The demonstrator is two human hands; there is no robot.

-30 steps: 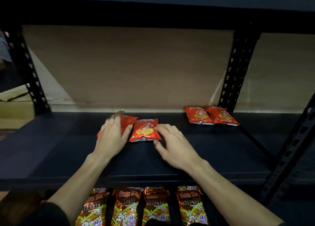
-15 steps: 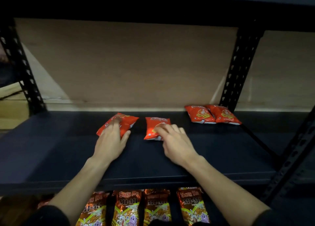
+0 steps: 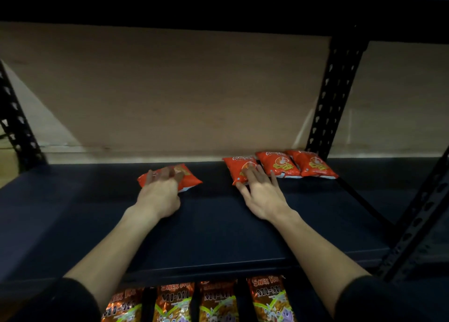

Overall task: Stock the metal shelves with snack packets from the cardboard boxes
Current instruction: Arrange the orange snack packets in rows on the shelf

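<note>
Left hand (image 3: pixel 159 195), right hand (image 3: pixel 263 196) flat on packets (image 3: pixel 191 179).

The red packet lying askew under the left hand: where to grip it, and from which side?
Probably pinch the red packet across its width, thumb on one long edge, fingers on the other, coming from above and the front. It lies flat and skewed on the shelf, and the left hand rests on it from that side.

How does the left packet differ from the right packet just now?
The left packet lies skewed and alone; the right packet sits straighter, beside two more packets. The left hand covers much of the left packet; the right hand touches only the right packet's near part. Both are red, lying flat.
</note>
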